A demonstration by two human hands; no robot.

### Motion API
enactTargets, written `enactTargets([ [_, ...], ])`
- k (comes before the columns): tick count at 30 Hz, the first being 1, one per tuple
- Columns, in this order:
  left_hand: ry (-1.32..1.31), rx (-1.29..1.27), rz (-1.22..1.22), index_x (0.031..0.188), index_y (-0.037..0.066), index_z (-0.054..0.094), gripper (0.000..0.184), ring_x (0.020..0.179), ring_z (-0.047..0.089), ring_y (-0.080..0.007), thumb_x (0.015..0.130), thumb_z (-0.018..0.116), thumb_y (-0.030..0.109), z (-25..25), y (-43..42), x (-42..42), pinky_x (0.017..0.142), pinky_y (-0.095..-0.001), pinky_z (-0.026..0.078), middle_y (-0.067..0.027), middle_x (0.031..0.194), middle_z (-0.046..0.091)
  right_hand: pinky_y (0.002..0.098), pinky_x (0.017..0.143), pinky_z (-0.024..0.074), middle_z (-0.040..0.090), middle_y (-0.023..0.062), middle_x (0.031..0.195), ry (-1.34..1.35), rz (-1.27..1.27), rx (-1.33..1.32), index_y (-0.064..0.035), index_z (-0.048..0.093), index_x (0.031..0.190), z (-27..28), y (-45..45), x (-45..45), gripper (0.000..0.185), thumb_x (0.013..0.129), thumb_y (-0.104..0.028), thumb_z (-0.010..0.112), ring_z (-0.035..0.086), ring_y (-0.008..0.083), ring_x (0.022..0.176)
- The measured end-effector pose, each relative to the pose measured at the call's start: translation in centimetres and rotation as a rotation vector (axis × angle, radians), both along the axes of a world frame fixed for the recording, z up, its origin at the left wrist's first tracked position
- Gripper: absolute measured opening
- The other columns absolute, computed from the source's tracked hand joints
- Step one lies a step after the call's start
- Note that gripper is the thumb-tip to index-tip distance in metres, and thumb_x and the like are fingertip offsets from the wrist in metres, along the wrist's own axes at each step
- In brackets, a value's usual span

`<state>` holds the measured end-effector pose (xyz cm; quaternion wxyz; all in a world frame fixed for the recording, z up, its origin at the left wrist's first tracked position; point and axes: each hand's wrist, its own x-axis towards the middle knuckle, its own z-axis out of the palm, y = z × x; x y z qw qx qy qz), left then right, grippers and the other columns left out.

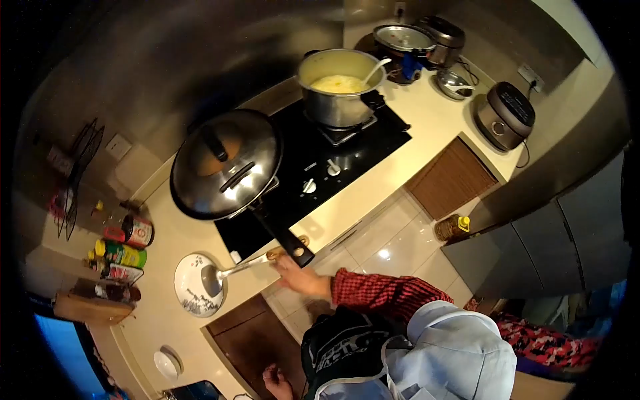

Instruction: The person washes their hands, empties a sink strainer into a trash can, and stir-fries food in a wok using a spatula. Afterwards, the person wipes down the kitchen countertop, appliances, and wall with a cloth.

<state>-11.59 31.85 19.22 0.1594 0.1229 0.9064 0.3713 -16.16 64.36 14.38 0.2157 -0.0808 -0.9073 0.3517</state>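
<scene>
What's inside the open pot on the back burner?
The pot holds something pale yellow, with a white utensil sticking out. The pot's bottom and the utensil's lower end are hidden by the contents.

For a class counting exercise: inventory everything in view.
Counter: one, cream, centre
Hob: one, black, counter
Lidded pan: one, silver, hob left
Pot: one, silver, hob right
Spoon: one, white, in pot
Plate: one, white, left
Ladle: one, silver, on plate
Small bowl: one, white, bottom left
Containers: several, mixed, left
Metal bowl: one, silver, right
Lidded pot: one, silver, top right
Appliances: two, brown, right
Jar: one, brown, floor
Sleeve: one, red-black, centre
Right hand, left hand: two, bare, bottom
</scene>
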Motion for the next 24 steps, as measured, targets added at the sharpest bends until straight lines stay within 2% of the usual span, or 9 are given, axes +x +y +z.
enactTargets([
  [4, -0.053, 0.011, -0.071, 0.095, -0.001, 0.055, 0.018, 0.091, 0.051, -0.0267, 0.080, 0.048, 0.006, -0.3, 1.1, -2.9, 0.083, -0.0316, 0.038, -0.0150, 0.098, 0.055, 0.0370, 0.086, 0.0322, 0.042, 0.0157, 0.107, -0.003, -0.113, -0.167, -0.0034, 0.039, 0.114, 1.5, 5.2, 0.3, 0.061, 0.064, -0.023, 0.068, 0.035, 0.0332, 0.100],
  [6, 0.019, 0.108, -0.142, 0.095, -0.001, 0.054, 0.027, 0.084, 0.052, -0.0255, 0.078, 0.055, 0.020, -2.0, 0.9, -5.0, 0.076, -0.0312, 0.041, -0.0136, 0.092, 0.055, 0.0332, 0.083, 0.0297, 0.048, 0.0151, 0.102, -0.073, -0.121, -0.138, -0.0010, 0.045, 0.104, 1.7, 5.7, 0.1, 0.039, 0.084, -0.033, 0.034, 0.041, 0.0283, 0.092],
  [10, -0.143, 0.110, -0.045, 0.101, -0.001, 0.051, 0.030, 0.092, 0.049, -0.0317, 0.072, 0.054, 0.003, -1.0, 2.2, -7.2, 0.080, -0.0372, 0.039, -0.0181, 0.102, 0.050, 0.0361, 0.080, 0.0330, 0.048, 0.0175, 0.098, 0.071, -0.139, -0.329, 0.0014, 0.047, 0.101, 3.1, 5.8, 1.4, 0.042, 0.081, -0.035, 0.039, 0.043, 0.0314, 0.088],
  [12, 0.071, 0.192, -0.137, 0.091, -0.001, 0.055, 0.018, 0.081, 0.053, -0.0270, 0.073, 0.053, 0.002, -1.4, 1.7, -7.4, 0.073, -0.0308, 0.042, -0.0145, 0.089, 0.053, 0.0392, 0.079, 0.0359, 0.047, 0.0202, 0.098, 0.059, -0.022, -0.320, 0.0021, 0.046, 0.101, -4.3, 6.4, -0.5, 0.042, 0.078, -0.032, 0.050, 0.044, 0.0341, 0.088],
  [16, 0.107, 0.114, -0.145, 0.090, 0.000, 0.055, 0.017, 0.082, 0.053, -0.0281, 0.073, 0.052, 0.002, 0.6, 2.7, -7.2, 0.073, -0.0312, 0.042, -0.0158, 0.086, 0.053, 0.0329, 0.082, 0.0407, 0.052, 0.0181, 0.102, -0.035, 0.065, 0.126, 0.0017, 0.050, 0.101, -3.6, 4.0, -0.9, 0.033, 0.080, -0.024, 0.054, 0.049, 0.0279, 0.096],
  [17, 0.135, 0.122, -0.150, 0.091, 0.000, 0.055, 0.018, 0.081, 0.053, -0.0281, 0.073, 0.052, 0.001, 0.1, 2.6, -7.3, 0.072, -0.0313, 0.043, -0.0158, 0.086, 0.054, 0.0332, 0.074, 0.0437, 0.054, 0.0176, 0.098, -0.140, 0.057, -0.059, 0.0017, 0.050, 0.098, 2.4, 2.3, -0.1, 0.030, 0.078, -0.021, 0.055, 0.053, 0.0305, 0.090],
  [20, 0.072, 0.116, -0.120, 0.092, 0.001, 0.055, 0.020, 0.077, 0.054, -0.0273, 0.072, 0.052, 0.000, 0.8, 3.4, -7.5, 0.068, -0.0301, 0.044, -0.0158, 0.083, 0.054, 0.0337, 0.069, 0.0447, 0.056, 0.0186, 0.088, -0.221, 0.139, -0.459, 0.0012, 0.042, 0.106, 4.9, -1.8, 0.4, 0.034, 0.081, -0.018, 0.053, 0.056, 0.0306, 0.079],
  [22, 0.079, 0.198, -0.108, 0.093, 0.001, 0.055, 0.022, 0.074, 0.055, -0.0259, 0.071, 0.052, -0.002, 0.9, 3.8, -7.7, 0.065, -0.0290, 0.044, -0.0152, 0.080, 0.054, 0.0318, 0.063, 0.0439, 0.054, 0.0178, 0.092, -0.284, 0.271, -0.474, -0.0016, 0.032, 0.116, 6.0, -3.7, 0.5, 0.043, 0.082, -0.019, 0.052, 0.056, 0.0251, 0.077],
  [24, 0.036, 0.212, -0.079, 0.093, 0.001, 0.055, 0.022, 0.074, 0.055, -0.0251, 0.072, 0.052, -0.002, 1.1, 3.9, -8.1, 0.066, -0.0280, 0.045, -0.0148, 0.080, 0.054, 0.0256, 0.053, 0.0435, 0.054, 0.0125, 0.088, -0.416, 0.356, -0.938, -0.0039, 0.029, 0.118, 9.0, -4.9, 0.3, 0.047, 0.080, -0.013, 0.056, 0.054, 0.0142, 0.067],
])
